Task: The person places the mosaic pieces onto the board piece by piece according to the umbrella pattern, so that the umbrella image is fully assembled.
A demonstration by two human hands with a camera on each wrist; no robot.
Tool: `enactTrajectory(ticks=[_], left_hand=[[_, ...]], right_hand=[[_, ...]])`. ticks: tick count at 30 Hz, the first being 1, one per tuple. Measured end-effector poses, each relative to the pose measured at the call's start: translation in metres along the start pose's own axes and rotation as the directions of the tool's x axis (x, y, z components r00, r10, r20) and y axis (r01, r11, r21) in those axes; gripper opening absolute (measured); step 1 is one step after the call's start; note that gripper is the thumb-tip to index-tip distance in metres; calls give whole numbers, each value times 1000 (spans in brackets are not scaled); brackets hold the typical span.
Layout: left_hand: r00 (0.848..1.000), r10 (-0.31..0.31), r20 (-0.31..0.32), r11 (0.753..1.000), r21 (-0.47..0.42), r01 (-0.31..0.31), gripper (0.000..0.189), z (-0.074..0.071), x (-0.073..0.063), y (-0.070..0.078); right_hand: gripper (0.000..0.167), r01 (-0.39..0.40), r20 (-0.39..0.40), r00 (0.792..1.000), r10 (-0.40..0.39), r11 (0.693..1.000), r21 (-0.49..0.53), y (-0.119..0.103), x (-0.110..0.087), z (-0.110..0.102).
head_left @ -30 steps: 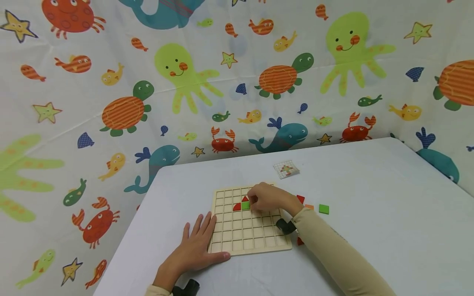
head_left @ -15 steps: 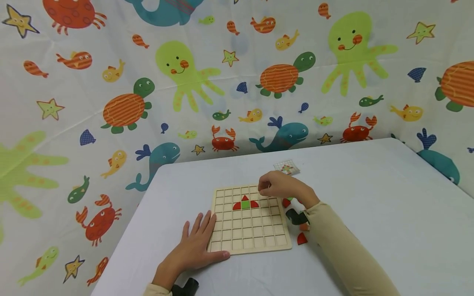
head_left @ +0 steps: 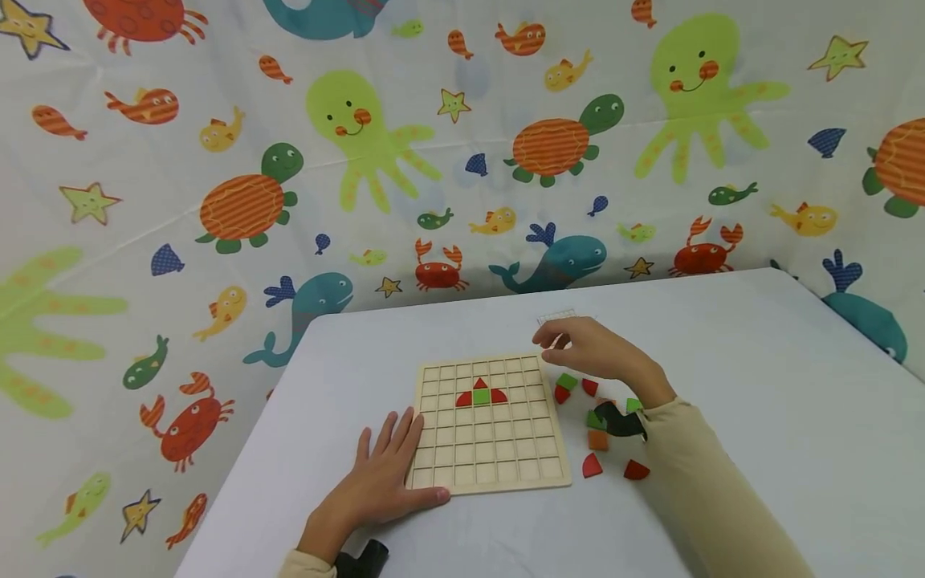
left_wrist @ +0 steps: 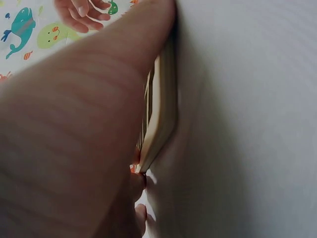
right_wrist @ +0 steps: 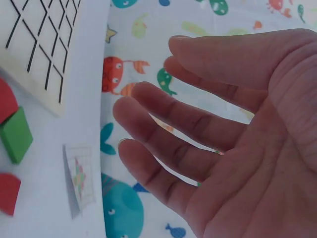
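Observation:
A wooden grid board (head_left: 491, 457) lies on the white table. In its upper cells sit a red triangle (head_left: 480, 384), a green square (head_left: 481, 396) below it, and a red quarter-circle piece on each side, the left one (head_left: 465, 400) and the right one (head_left: 498, 396). My left hand (head_left: 383, 482) rests with spread, straight fingers at the board's lower left corner, thumb along the front edge. Past the board's upper right corner, my right hand (head_left: 592, 347) hovers in the air. Its fingers are loosely bent, and the right wrist view shows nothing in it.
Right of the board lie several loose pieces, among them an orange square (head_left: 597, 440), a red quarter-circle (head_left: 592, 465) and a green square (head_left: 567, 381). A pattern card (right_wrist: 79, 178) lies behind, partly hidden by my right hand in the head view. A printed curtain (head_left: 433, 160) hangs behind the table.
My right hand has left the board, moving right and away, and the red quarter-circle right of the green square is now uncovered. The left hand has stayed in place.

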State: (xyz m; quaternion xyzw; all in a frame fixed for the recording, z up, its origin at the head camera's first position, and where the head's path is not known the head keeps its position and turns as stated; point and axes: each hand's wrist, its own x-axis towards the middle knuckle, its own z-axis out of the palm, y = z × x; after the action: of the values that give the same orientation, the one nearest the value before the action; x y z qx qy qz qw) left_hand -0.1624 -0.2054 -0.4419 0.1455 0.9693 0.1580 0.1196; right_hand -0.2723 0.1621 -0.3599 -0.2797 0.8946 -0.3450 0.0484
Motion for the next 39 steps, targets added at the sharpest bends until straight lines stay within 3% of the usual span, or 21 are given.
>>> enactTrajectory(ticks=[7, 16, 22, 28, 32, 35, 37, 39], left_hand=[[1000, 4, 0, 1000, -9, -4, 125, -1, 2, 0], [1000, -10, 11, 1000, 5, 10, 126, -1, 3, -2], [1000, -8, 11, 1000, 15, 8, 127, -1, 5, -4], [1000, 0, 16, 1000, 21, 0, 127, 0, 6, -4], [1000, 5, 12, 1000, 18, -5, 126, -1, 6, -3], [1000, 7, 14, 1000, 16, -7, 126, 0, 5, -3], [1000, 5, 15, 1000, 15, -5, 125, 0, 4, -3], [1000, 3, 17, 1000, 14, -4, 126, 0, 4, -3]], right_hand=[[31, -35, -39, 999, 36, 999, 17, 13, -17, -9], [38, -81, 11, 997, 82, 996, -20, 29, -23, -15], [41, -112, 98, 989, 114, 993, -31, 30, -17, -9], [34, -173, 191, 963, 188, 980, -95, 28, -10, 0], [26, -274, 203, 929, 309, 944, -186, 30, -8, 2], [25, -358, 210, 890, 406, 904, -233, 35, -9, 5], [25, -389, 210, 874, 438, 890, -237, 38, -9, 8], [24, -395, 204, 874, 441, 889, -231, 41, -10, 10]])
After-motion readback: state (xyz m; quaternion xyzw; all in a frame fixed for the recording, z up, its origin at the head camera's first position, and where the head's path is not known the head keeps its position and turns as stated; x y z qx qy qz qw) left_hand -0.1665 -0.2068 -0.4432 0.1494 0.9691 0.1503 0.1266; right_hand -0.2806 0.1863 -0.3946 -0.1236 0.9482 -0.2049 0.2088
